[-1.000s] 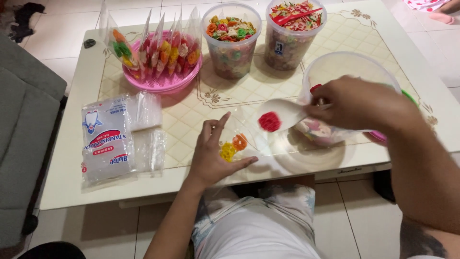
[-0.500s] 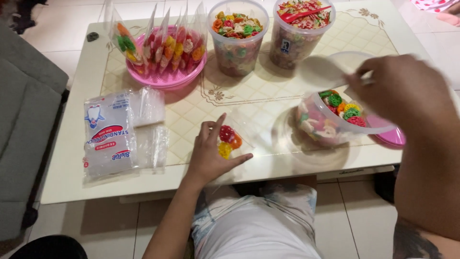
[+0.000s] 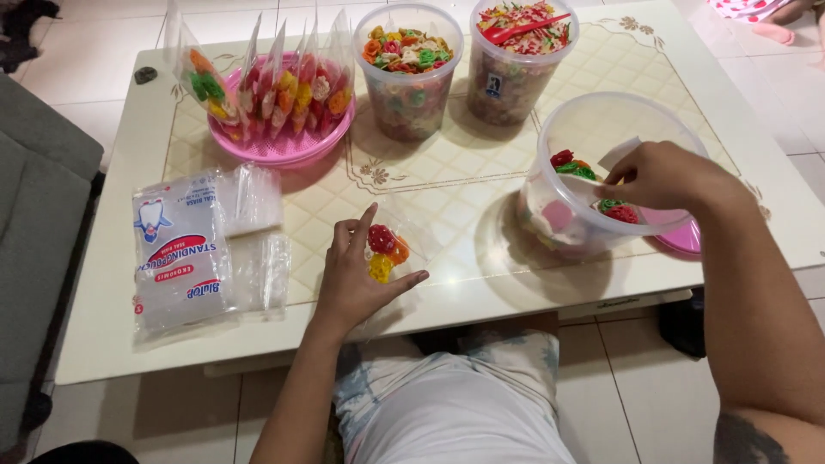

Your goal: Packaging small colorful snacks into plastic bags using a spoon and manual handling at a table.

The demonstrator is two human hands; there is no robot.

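- The left hand (image 3: 354, 277) lies flat on the table (image 3: 129, 258), fingers spread and gripping nothing — it pins down a small clear bag (image 3: 391, 245) holding red, orange and yellow crackers (image 3: 382, 249).
- The right hand (image 3: 657, 176) reaches into a tilted clear tub (image 3: 601, 120) near the table's right edge, fingers pinched around a white scoop (image 3: 620, 153) — only part of it shows.
- Red and green crackers lie inside that tub; a pink lid (image 3: 679, 234) sits under it.
- A pack of empty bags (image 3: 185, 253) lies left of the left hand.
- At the back stand a pink basket (image 3: 284, 146) of filled bags and two full tubs (image 3: 411, 73).
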